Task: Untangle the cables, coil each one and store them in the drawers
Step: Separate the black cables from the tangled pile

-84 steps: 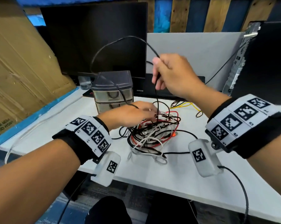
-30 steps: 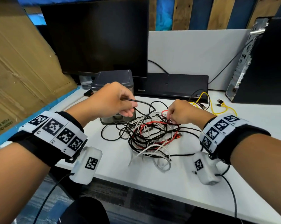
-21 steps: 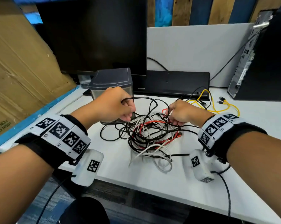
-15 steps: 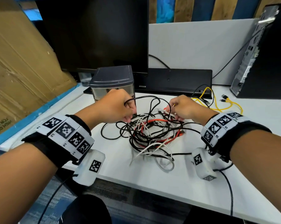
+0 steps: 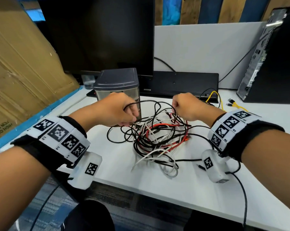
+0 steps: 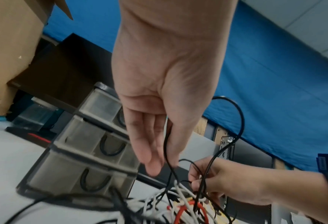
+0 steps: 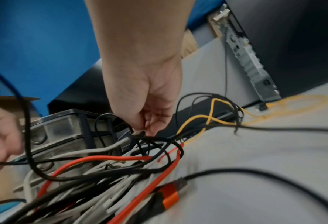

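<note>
Since the right hand (image 5: 189, 106) dropped from its high pull, both hands pinch thin black cable (image 5: 151, 104) in the red, white and black tangle (image 5: 157, 139), left hand (image 5: 115, 111) at 9 o'clock: untangling is barely begun.

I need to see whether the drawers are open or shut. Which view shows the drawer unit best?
The left wrist view: the drawer unit faces it, fronts and handles visible, all apparently shut. The head view shows mostly its lid behind the left hand; the right wrist view shows a blurred corner.
</note>
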The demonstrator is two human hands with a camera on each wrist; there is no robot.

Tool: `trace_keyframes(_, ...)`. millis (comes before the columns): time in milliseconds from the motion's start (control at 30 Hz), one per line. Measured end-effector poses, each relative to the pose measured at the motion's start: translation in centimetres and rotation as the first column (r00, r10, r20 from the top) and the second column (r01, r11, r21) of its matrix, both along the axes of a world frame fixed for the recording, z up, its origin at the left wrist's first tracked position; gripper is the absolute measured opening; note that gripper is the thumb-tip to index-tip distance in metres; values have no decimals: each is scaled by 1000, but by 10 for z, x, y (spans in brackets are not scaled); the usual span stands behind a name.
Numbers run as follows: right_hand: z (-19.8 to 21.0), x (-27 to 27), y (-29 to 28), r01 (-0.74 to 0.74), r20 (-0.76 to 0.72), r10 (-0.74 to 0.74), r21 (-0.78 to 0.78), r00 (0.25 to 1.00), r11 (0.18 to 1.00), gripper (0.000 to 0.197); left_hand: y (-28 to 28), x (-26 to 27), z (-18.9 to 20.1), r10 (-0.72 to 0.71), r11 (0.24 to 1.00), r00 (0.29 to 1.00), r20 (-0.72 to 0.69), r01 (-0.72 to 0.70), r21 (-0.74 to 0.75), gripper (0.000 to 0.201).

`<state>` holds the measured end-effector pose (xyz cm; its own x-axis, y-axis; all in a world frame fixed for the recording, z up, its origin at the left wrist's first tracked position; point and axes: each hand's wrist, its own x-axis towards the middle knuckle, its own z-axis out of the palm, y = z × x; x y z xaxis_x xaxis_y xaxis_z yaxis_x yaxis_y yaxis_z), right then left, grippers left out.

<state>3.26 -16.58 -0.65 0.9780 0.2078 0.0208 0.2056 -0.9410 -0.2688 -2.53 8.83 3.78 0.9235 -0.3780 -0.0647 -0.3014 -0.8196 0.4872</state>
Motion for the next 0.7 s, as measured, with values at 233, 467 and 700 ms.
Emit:
trace_keyframes(233,31,-18,3,-81,276,98,-75,956,994,11,6,-6,42,-157,986,949,-273,136,-94,110)
trace_keyframes(467,62,-30,19,-263,407,205,91,890,961,3,-32,4,52,-68,946,997,-35,53,-319,61)
trace_keyframes(700,76,-38,28,-375,606,127,304,786,876,9,-50,18,29,70,954,972,223,0,-298,35)
